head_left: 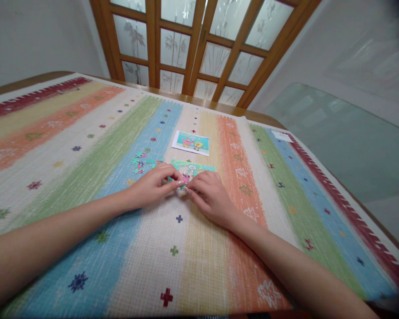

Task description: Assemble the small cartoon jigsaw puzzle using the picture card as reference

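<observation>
Forearms point(69, 230) over tablecloth point(153, 261); fingers point(171, 171) at puzzle point(194, 169)

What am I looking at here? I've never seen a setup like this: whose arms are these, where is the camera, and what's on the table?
There is no machine at work here, just one person's bare left hand and right hand. The single picture comes from a camera worn on their head, looking forward and down, so the arms reach in from the bottom corners.

On the striped tablecloth lies a partly assembled jigsaw puzzle, with loose jigsaw pieces to its left and a cartoon picture card just beyond it. Both hands' fingertips come together at the puzzle's near side; whether they pinch a piece is too small to tell.
</observation>
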{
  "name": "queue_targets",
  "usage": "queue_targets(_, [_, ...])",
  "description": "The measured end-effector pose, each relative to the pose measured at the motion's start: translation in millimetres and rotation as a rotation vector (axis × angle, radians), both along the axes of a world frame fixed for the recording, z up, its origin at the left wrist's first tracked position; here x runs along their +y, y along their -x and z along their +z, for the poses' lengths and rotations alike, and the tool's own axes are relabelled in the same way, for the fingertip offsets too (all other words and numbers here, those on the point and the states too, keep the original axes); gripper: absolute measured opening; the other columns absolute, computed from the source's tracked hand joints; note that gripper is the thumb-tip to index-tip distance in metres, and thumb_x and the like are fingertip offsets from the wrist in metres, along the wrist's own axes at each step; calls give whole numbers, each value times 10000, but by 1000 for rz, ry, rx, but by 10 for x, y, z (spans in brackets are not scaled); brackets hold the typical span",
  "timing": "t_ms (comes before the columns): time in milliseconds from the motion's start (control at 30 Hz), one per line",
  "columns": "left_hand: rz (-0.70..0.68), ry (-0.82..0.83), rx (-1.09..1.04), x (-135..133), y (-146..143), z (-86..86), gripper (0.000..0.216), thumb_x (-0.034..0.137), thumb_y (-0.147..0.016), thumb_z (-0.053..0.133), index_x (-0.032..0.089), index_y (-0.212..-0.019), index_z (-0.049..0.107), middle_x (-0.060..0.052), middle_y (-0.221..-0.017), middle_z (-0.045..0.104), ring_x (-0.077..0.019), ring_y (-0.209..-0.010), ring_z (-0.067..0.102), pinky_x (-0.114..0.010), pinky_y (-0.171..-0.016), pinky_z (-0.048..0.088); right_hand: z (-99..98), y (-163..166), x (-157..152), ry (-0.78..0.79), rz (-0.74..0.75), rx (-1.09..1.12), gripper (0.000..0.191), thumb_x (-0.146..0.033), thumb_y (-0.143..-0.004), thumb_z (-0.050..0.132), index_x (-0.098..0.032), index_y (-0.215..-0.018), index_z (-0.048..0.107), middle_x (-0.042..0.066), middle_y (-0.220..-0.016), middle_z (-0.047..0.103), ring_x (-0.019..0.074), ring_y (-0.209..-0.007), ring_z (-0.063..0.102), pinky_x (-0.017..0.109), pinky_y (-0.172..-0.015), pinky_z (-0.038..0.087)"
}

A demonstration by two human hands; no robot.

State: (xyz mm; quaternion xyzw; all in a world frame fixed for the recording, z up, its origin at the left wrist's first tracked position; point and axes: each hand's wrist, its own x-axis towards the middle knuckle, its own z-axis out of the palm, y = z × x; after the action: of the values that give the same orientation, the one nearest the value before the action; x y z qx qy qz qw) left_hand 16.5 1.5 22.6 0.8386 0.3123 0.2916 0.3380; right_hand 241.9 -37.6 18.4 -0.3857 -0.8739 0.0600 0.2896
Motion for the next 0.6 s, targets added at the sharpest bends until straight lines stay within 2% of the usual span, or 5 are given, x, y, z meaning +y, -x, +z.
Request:
queue_targets(133, [-15, 60, 20, -15, 0, 3, 214, 353, -972, 548, 201, -871, 660, -20, -883, 664, -178, -886, 577, -324, -829, 421, -4, 5, -14, 15, -17, 20, 152, -326, -985, 553, -226, -935, 655, 30, -907, 689, 196, -914, 576, 352, -841, 355])
queue_targets(267, [-34, 83, 69, -15, -6, -16, 249, 365, -967, 561, 202, -813, 668, -11, -812, 665, -176, -848, 579, -324, -807, 411, -16, -6, -12, 32, -9, 43, 136, -349, -949, 622, -235, -1015, 657, 18, -911, 707, 197, -921, 588, 359, -854, 360])
queue_targets(400, [-23, 102, 99, -23, -11, -20, 264, 373, -953, 582, 198, -775, 668, -10, -767, 658, -176, -815, 576, -323, -780, 406, -32, -16, -12, 10, 22, 31, 124, -364, -944, 632, -246, -970, 659, 6, -881, 714, 198, -917, 593, 366, -866, 356])
queue_targets(600, [-95, 85, 91, -37, -14, 12, 270, 385, -965, 548, 204, -808, 672, -9, -802, 677, -170, -830, 581, -323, -816, 409, -33, -34, -9, -30, -6, 51, 150, -383, -957, 614, -244, -939, 666, 7, -859, 711, 192, -883, 596, 354, -831, 364])
